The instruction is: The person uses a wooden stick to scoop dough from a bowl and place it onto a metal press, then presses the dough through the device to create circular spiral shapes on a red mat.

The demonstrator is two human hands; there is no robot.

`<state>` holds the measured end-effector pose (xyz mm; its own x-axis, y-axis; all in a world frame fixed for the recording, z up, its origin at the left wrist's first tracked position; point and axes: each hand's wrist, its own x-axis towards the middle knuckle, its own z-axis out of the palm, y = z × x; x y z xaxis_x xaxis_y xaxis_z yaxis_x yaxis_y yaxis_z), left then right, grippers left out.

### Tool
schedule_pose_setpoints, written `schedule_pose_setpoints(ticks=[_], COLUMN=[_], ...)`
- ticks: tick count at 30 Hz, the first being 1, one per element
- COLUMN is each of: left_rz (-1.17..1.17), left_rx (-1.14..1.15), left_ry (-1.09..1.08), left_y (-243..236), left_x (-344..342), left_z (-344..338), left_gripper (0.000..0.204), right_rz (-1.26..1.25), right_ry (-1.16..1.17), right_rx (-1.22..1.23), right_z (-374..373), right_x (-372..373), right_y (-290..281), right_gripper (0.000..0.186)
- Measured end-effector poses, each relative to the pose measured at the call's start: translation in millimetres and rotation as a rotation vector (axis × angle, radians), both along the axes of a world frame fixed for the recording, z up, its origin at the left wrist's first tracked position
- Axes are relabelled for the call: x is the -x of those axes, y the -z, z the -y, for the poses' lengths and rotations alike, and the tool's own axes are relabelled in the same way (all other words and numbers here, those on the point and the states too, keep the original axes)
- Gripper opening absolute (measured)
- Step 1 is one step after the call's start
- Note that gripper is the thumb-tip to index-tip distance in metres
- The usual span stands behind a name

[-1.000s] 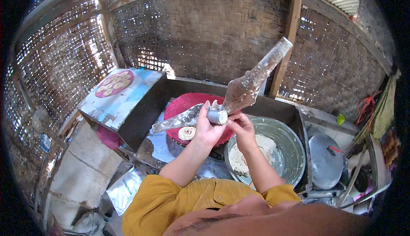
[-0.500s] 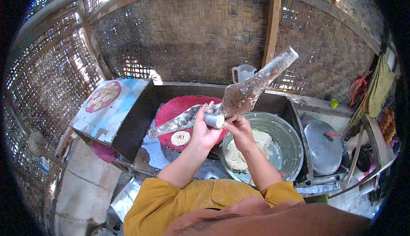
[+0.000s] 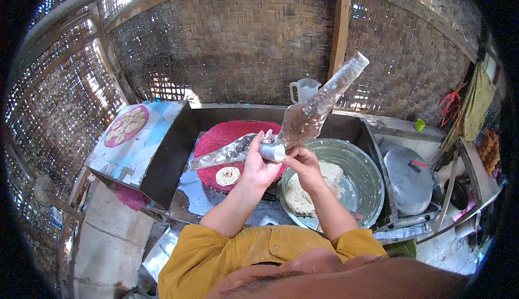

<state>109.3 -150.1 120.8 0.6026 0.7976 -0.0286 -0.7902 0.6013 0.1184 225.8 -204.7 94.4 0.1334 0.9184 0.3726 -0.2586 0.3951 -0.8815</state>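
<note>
A wooden dough press (image 3: pixel 309 114) with two long arms, smeared with white dough, is held up at the middle. Its metal cylinder (image 3: pixel 272 152) points toward me. My left hand (image 3: pixel 257 170) is wrapped around the cylinder from the left. My right hand (image 3: pixel 304 167) pinches at the cylinder's rim and the base of the right arm; its fingertips are partly hidden. Below the left arm, a coil of pressed dough strands (image 3: pixel 228 176) lies on a round red mat (image 3: pixel 232 131). A large lump of dough (image 3: pixel 300 197) sits in a metal tub (image 3: pixel 369 183) under my right forearm.
On a box (image 3: pixel 116 161) at the left rests a pink disc (image 3: pixel 110 140) with several dough coils. A clear jug (image 3: pixel 307 89) stands behind the press. To the right are a lidded pot (image 3: pixel 406 183), a green cup (image 3: pixel 420 125) and a hanging cloth (image 3: pixel 480 107). Woven walls enclose the space.
The view has shifted slightly. Both hands keep their hold on the dough press, whose right arm appears a little lower and farther left in the picture.
</note>
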Motion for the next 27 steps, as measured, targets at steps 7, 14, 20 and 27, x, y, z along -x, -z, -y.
schedule_pose_setpoints(ticks=[7,14,20,27], left_rz=[-0.027,-0.031,-0.068,-0.06], left_rx=[-0.021,-0.042,-0.049,-0.103], left_ry=[-0.013,0.001,-0.026,-0.054], left_y=[-1,-3,-8,1], left_x=[-1,0,0,-6], left_z=[5,9,17,12], left_gripper=[0.026,0.026,0.024,0.024], right_rz=[-0.043,0.018,-0.016,-0.085], right_ry=[-0.049,-0.042,-0.042,0.011], right_rx=[0.001,-0.06,0.004,0.069], right_z=[7,4,9,11], right_x=[2,-2,5,9], right_y=[-4,5,1,2], right_gripper=[0.012,0.011,0.012,0.013])
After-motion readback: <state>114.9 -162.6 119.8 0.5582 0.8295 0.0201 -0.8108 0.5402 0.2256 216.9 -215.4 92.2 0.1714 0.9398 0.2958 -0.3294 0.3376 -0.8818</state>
